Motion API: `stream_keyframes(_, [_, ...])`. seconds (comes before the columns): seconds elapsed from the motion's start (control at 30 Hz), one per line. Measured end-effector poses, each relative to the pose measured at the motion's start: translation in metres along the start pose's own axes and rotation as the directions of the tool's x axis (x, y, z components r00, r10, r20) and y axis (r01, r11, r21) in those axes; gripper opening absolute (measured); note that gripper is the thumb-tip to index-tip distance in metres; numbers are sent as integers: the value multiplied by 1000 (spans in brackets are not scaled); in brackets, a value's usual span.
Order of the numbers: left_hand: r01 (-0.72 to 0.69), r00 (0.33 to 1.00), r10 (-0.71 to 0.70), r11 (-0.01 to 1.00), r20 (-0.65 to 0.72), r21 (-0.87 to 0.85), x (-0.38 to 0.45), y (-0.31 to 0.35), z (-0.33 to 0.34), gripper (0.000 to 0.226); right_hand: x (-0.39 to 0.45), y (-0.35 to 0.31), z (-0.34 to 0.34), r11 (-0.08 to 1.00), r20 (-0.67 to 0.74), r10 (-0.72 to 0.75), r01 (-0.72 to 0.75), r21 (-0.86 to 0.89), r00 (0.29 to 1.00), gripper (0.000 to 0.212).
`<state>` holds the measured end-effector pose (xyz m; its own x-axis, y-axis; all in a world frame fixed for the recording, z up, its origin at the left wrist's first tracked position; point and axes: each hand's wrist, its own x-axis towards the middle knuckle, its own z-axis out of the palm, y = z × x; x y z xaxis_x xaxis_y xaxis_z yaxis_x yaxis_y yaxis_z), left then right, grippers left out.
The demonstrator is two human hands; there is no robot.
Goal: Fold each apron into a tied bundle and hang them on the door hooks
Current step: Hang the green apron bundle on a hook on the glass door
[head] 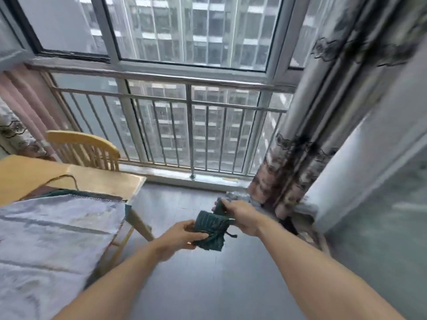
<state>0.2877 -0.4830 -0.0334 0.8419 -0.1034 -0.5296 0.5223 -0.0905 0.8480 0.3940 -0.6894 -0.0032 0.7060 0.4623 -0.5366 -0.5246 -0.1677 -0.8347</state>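
Observation:
A dark green striped apron, folded into a small tied bundle (210,229), is held in the air over the grey floor. My left hand (179,235) grips its lower left side. My right hand (240,217) grips its upper right end, where a short strap end sticks out. A second apron (50,239) lies spread on the table at the left, pale lining up, with a dark green edge and a loop strap showing at its far side. No door hooks are in view.
A wooden table (92,179) stands at the left with a wooden chair (87,146) behind it. A railed window (191,125) fills the far side. Patterned curtains (307,139) hang at the right, next to a glass door (381,204).

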Motion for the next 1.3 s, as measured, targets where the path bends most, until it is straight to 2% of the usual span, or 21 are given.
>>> stream_keyframes(0.13, [15, 990, -29, 994, 135, 105, 24, 28, 66, 51, -53, -19, -81, 996, -204, -90, 90, -13, 975, 38])
stream_keyframes(0.33, [-5, 942, -94, 955, 321, 295, 69, 63, 137, 50, -117, -58, -173, 971, -455, -193, 237, 41, 869, 24])
stream_keyframes(0.47, [-51, 883, -160, 903, 442, 427, 105, 85, 180, 56, -146, -99, -226, 940, -620, -293, 339, -46, 728, 25])
stream_keyframes(0.53, [-70, 855, -177, 892, 487, 447, 121, 99, 201, 57, -157, -123, -250, 934, -679, -326, 336, -123, 657, 22])
stream_keyframes(0.63, [-106, 818, -176, 889, 547, 445, 154, 129, 233, 60, -177, -162, -287, 933, -717, -358, 203, -297, 598, 6])
stream_keyframes(0.67, [-106, 810, -189, 884, 555, 455, 156, 131, 235, 61, -183, -169, -289, 924, -691, -356, 127, -360, 629, 3])
stream_keyframes(0.7, [-138, 786, -193, 872, 587, 470, 178, 152, 250, 60, -192, -188, -309, 905, -685, -355, 49, -423, 636, 10])
stream_keyframes(0.73, [-157, 778, -192, 862, 598, 481, 189, 160, 255, 58, -197, -198, -319, 875, -652, -348, -15, -483, 674, 14])
stream_keyframes(0.83, [-235, 742, -169, 841, 648, 488, 217, 199, 277, 51, -219, -236, -349, 714, -568, -353, -178, -677, 743, 11])
stream_keyframes(0.9, [-309, 693, -155, 818, 704, 485, 242, 230, 296, 51, -231, -263, -367, 657, -556, -294, -258, -708, 777, 15])
stream_keyframes(1.0, [-404, 634, -160, 766, 757, 500, 271, 270, 329, 51, -249, -291, -384, 668, -550, -254, -266, -695, 796, 21])
stream_keyframes(1.17, [-544, 604, -121, 660, 788, 518, 286, 345, 397, 64, -292, -332, -404, 714, -622, -300, -262, -649, 723, 21])
stream_keyframes(1.23, [-602, 553, -53, 664, 831, 443, 276, 390, 426, 68, -307, -347, -415, 719, -655, -343, -260, -644, 674, 20])
stream_keyframes(1.3, [-649, 478, 73, 701, 875, 295, 258, 442, 457, 62, -320, -366, -429, 709, -691, -407, -270, -652, 598, 19])
